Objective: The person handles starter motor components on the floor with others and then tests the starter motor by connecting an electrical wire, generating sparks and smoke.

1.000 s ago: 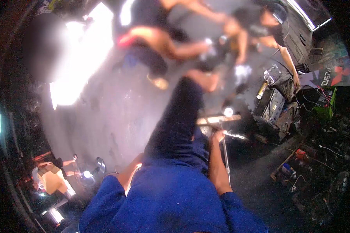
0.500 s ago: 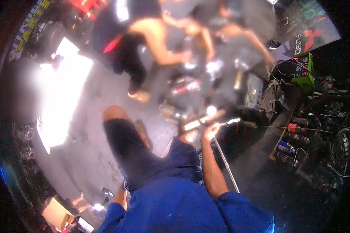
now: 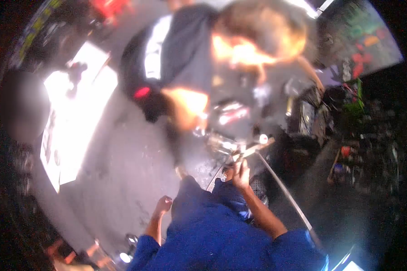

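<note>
My right hand (image 3: 242,175) is raised in front of my legs with its fingers closed around a slim metal tool (image 3: 240,153), blurred and seen almost end-on. Just beyond the fingertips lies a pale wooden strip (image 3: 261,147), at the top of a long thin metal rod (image 3: 285,192) that slants down to the right. Whether the tool touches the strip I cannot tell. My left hand (image 3: 164,205) hangs low beside my left thigh, fingers curled, with nothing visible in them. Shiny metal parts (image 3: 222,143) lie close beyond my right hand.
A co-worker in a dark shirt (image 3: 187,45) bends over blurred metal and red parts (image 3: 233,113) ahead. A bright white panel (image 3: 79,122) stands at left. Dark shelving with cans and parts (image 3: 362,158) lines the right, below a printed banner (image 3: 359,40). Red furniture (image 3: 109,10) is at top left.
My right hand has drawn back, and the tool no longer points out to the right. My left hand has come into view. The co-worker has leaned closer; the view has shifted.
</note>
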`<state>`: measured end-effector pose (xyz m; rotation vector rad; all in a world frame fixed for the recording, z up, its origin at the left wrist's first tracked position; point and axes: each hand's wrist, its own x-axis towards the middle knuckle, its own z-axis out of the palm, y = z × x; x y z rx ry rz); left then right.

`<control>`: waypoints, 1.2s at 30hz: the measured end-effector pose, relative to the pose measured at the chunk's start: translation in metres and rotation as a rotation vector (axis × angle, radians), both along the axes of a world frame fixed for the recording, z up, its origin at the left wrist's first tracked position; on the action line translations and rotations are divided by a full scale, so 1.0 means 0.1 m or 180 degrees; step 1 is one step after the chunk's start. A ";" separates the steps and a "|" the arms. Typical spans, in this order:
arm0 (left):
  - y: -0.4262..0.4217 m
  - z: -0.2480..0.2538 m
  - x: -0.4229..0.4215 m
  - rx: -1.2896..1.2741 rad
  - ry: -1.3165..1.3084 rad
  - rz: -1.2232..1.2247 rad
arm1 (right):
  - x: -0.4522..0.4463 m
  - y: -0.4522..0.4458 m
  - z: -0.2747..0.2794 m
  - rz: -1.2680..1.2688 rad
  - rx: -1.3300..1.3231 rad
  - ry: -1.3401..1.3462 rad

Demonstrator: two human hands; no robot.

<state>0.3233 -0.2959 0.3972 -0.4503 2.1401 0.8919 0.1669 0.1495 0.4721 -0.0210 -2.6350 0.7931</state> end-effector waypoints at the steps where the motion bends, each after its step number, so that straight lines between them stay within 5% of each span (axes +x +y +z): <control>1: -0.30 -0.16 0.01 0.0089 0.0294 0.0219 | 0.20 -0.15 -0.31 0.0449 0.2242 0.0900; 4: -1.04 -0.32 -0.01 0.0409 0.0615 0.0969 | 0.38 -0.88 0.13 0.0546 -0.0957 -0.2485; 7: -1.46 0.09 -0.11 0.0554 -0.0010 0.1217 | 0.24 -1.52 0.87 0.0920 -0.0846 -0.2693; 14: -2.16 -0.46 -0.26 0.0852 0.0200 0.0330 | -0.15 -2.86 1.51 0.1959 -0.1139 -0.2770; 18: -1.71 0.35 -0.59 0.0766 -0.0219 0.0530 | -0.18 -3.38 1.64 0.2139 -0.1446 -0.2554; 27: -2.67 0.22 -1.03 0.0839 -0.0659 -0.0177 | 0.67 -3.74 0.91 -0.0387 -0.2096 -0.1842; 29: -2.80 0.33 -1.11 0.0544 -0.0803 -0.0426 | 1.12 -3.89 0.17 -0.0594 -0.1909 -0.0082; 31: -2.91 0.42 -1.24 0.0541 -0.0843 -0.0583 | 1.32 -3.90 0.32 -0.1180 -0.2811 -0.0473; 36: -2.98 0.65 -1.31 0.0332 0.0301 -0.1325 | 1.81 -4.00 0.44 -0.1820 -0.2712 -0.1083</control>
